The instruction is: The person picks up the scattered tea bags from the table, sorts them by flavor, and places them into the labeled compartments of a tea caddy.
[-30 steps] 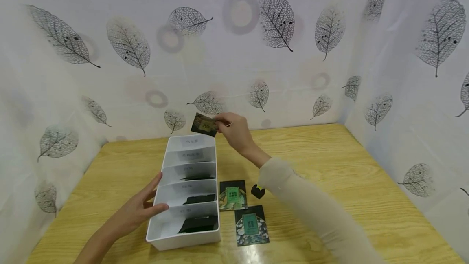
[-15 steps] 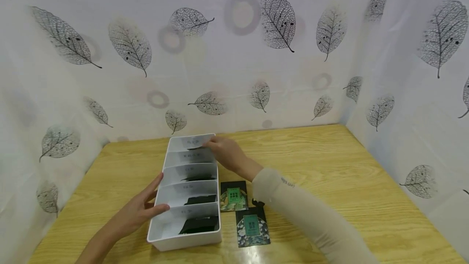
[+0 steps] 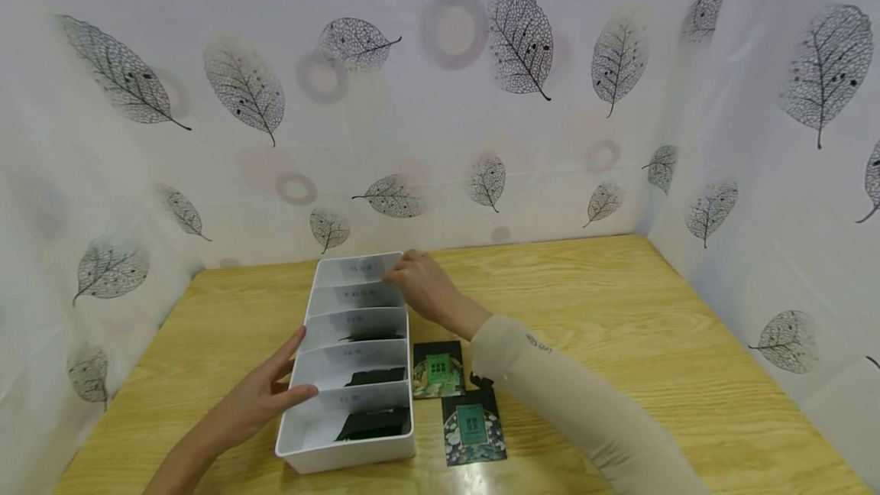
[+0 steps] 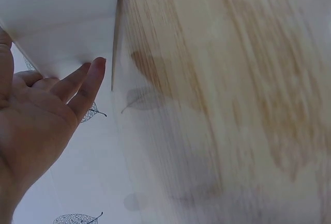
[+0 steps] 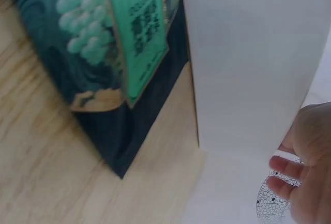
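A white divided storage box (image 3: 347, 453) stands left of centre in the head view, with paper labels inside its compartments. My left hand (image 3: 257, 396) rests against its left wall, thumb over the rim; the left wrist view shows extended fingers (image 4: 92, 81) touching the outer wall. My right hand (image 3: 429, 289) is at the right rim of the farthest compartment, its fingertips hidden inside, so I cannot tell whether they hold anything. In the right wrist view, two loosely bent fingers (image 5: 286, 168) show beside the box. Dark sachets (image 3: 374, 423) lie in the three nearer compartments.
Right of the box lie two dark printed sachets, one with a bright green label (image 3: 438, 367) and one with a teal label (image 3: 472, 426). A small black object (image 3: 481, 380) is partly hidden by the right sleeve. A leaf-print curtain (image 3: 440, 121) surrounds the wooden table (image 3: 584, 312).
My right hand has brought a dark sachet from above the box down into the farthest compartment, where the sachet is now out of sight. My left hand has stayed on the box.
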`<state>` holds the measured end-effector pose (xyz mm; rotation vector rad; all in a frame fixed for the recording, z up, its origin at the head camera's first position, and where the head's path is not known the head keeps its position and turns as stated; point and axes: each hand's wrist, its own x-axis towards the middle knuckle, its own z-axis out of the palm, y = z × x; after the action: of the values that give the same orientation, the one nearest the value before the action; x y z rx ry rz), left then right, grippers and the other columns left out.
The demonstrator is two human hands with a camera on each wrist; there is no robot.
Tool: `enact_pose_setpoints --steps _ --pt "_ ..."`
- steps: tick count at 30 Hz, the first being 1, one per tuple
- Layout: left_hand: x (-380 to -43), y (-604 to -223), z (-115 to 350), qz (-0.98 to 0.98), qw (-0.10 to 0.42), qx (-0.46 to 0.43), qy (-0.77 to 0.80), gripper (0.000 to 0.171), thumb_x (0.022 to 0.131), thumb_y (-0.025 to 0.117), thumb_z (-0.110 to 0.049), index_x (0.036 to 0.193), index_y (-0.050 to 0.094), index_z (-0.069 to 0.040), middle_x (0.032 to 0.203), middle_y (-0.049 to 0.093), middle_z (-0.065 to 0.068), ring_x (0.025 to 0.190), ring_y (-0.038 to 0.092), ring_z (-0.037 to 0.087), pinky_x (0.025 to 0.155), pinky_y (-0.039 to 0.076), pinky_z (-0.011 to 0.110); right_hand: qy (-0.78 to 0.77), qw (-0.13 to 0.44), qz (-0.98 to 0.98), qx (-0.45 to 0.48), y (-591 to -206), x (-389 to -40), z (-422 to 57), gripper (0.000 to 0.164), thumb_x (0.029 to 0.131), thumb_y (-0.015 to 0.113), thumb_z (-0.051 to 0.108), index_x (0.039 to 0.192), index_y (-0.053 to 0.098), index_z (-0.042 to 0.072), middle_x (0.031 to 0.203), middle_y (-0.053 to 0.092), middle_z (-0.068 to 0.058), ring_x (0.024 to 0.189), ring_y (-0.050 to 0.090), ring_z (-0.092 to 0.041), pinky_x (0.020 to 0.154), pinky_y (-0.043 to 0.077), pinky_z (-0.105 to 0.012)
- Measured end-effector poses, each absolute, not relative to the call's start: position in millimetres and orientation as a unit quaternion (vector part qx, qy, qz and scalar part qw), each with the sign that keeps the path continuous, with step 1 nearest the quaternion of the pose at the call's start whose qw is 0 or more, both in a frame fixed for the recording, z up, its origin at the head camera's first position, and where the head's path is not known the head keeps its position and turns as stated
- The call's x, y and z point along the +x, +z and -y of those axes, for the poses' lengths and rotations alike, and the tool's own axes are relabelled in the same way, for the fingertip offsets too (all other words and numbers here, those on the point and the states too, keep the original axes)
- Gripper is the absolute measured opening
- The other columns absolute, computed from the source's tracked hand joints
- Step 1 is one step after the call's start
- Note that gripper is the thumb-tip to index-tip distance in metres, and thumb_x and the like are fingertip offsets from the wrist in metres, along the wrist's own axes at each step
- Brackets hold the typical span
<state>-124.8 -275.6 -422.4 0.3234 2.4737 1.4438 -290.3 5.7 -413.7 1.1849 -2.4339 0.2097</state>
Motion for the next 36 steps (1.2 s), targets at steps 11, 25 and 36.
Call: enact_pose_setpoints --steps 11,25,36 --pt "-125.6 -422.6 276.4 -0.861 0.123 0.112 0.481 0.093 0.101 0.070 -0.024 0.167 0.005 -0.009 0.169 0.007 0.028 0.141 0.038 0.056 0.098 0.053 0.044 0.128 0.148 0.890 0.413 -412.8 -294.2 -8.1 0.035 0.095 0.059 -0.010 0.120 0.077 0.007 0.112 0.077 -0.007 0.106 0.068 -0.028 0.098 0.052 -0.036" --pt "-124.9 -421.3 275.5 -0.866 0.123 0.111 0.471 0.093 0.101 0.069 -0.025 0.166 0.004 -0.007 0.168 0.006 0.029 0.141 0.038 0.056 0.099 0.052 0.043 0.458 -0.095 0.821 0.327 -399.2 -283.8 -51.6 0.041 0.109 0.054 0.019 0.145 0.057 -0.001 0.143 0.061 -0.016 0.126 0.062 -0.030 0.101 0.051 -0.048" --pt "-125.2 -422.0 274.6 -0.856 0.131 0.113 0.486 0.093 0.103 0.067 -0.021 0.166 0.001 -0.008 0.167 0.005 0.031 0.141 0.037 0.057 0.096 0.053 0.037 0.467 -0.126 0.805 0.344 -393.5 -251.3 -92.1 0.038 0.109 0.056 0.020 0.142 0.060 0.002 0.137 0.065 -0.013 0.113 0.067 -0.021 0.091 0.056 -0.035"
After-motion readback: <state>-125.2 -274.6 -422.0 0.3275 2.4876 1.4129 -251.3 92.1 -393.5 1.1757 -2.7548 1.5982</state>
